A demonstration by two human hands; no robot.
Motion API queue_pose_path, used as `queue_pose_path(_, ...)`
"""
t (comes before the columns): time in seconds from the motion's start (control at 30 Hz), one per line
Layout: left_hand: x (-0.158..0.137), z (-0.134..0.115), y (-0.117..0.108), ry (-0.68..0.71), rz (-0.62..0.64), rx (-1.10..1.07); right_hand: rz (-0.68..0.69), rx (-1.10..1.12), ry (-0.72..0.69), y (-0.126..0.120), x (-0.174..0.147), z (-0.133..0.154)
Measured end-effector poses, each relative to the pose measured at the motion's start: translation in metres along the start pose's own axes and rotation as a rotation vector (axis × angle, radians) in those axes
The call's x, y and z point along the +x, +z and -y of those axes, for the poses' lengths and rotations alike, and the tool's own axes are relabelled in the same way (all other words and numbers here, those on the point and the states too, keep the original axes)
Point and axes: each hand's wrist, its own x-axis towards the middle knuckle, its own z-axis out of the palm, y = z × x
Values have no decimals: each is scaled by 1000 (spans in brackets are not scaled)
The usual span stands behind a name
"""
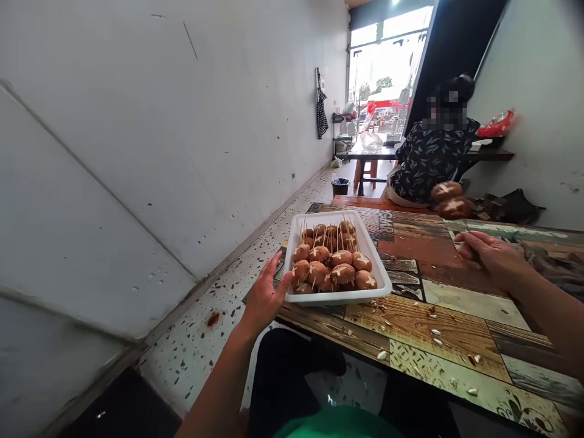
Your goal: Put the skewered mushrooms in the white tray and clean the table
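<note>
from where i stand: patterned table (424, 250) runs beneath the right hand (488, 252). white tray (337, 298) just right of the left hand (267, 289). in it, skewered, cross-cut mushrooms (341, 258): judged done. one skewer of two mushrooms (456, 208), beyond the right fingertips, is outside it: judged outstanding. right hand raised, forearm in from the side, pinching its lower end; left fingers spread against the tray wall. pale scraps (437, 333) nearer than the right hand.

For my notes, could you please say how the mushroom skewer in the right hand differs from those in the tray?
The held skewer is raised in the right hand; the tray skewers sit in the tray. The held skewer looks blurred; the tray skewers look sharp. Both carry brown caps with pale cuts.
</note>
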Motion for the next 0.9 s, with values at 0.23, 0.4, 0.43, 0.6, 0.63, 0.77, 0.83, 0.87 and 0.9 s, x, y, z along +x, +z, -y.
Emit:
queue_pose_path(0.23, -7, 13, 16, -83, -64, -129, 327, -701, -383, 73, 17, 117)
queue_pose_path(0.4, -11, 18, 25, -193, -2, -317, 383, -1037, -537, 138, 31, 173)
queue_pose_path(0.43, -12, 17, 26, -201, 25, -360, 402, -1052, -583, 148, 33, 180)
queue_pose_path(0.6, -11, 12, 27, -223, 87, -413, 561, -1015, -803, 192, 42, 200)
queue_pose_path(0.63, -11, 11, 27, -229, 89, -405, 567, -996, -842, 200, 44, 204)
queue_pose_path(0.77, -13, 12, 27, -249, 93, -407, 538, -940, -946, 222, 54, 211)
queue_pose_path(0.83, -13, 14, 27, -263, 104, -423, 558, -936, -962, 229, 59, 205)
queue_pose_path(0.87, -14, 14, 27, -272, 110, -430, 572, -935, -963, 231, 62, 200)
queue_pose_path(0.9, -14, 15, 27, -276, 115, -436, 582, -933, -958, 232, 65, 194)
